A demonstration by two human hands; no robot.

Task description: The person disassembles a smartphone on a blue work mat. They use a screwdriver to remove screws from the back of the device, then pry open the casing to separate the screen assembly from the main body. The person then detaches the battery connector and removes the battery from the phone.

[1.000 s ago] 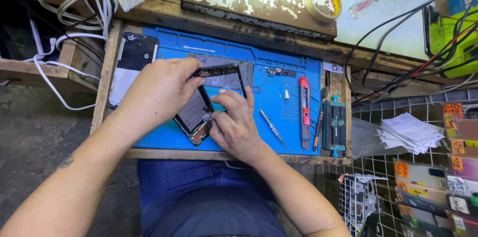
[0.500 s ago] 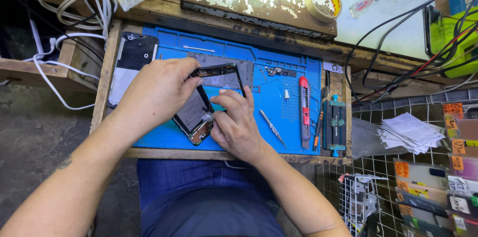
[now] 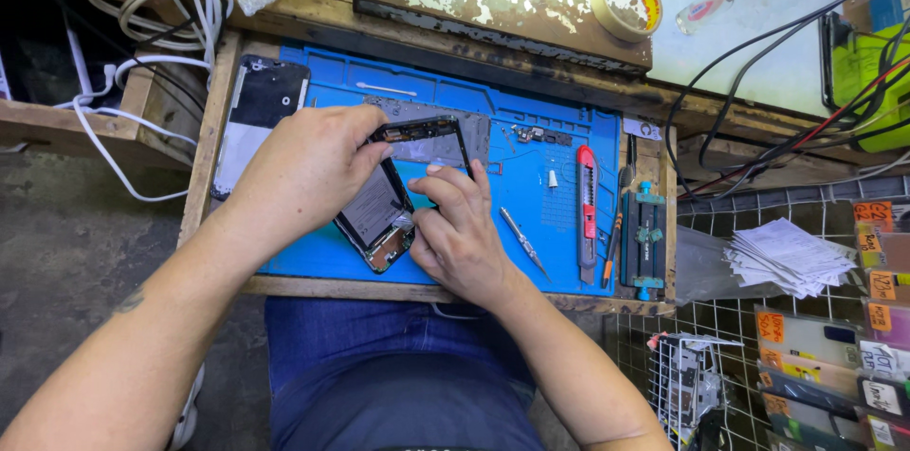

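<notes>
My left hand (image 3: 303, 171) pinches the opened phone (image 3: 393, 195) at its 12 o'clock end; right hand (image 3: 460, 228) fingers curl against its 3 o'clock edge on the blue mat (image 3: 531, 224).

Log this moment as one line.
left hand: grips top of opened phone | right hand: fingers on its lower edge | phone: on blue mat | nearby: tweezers, red utility knife

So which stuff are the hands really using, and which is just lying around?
In use:
left hand
right hand
opened phone
blue mat

Lying about:
red box cutter
tweezers
tape roll
spare phone back
paper stack
</notes>
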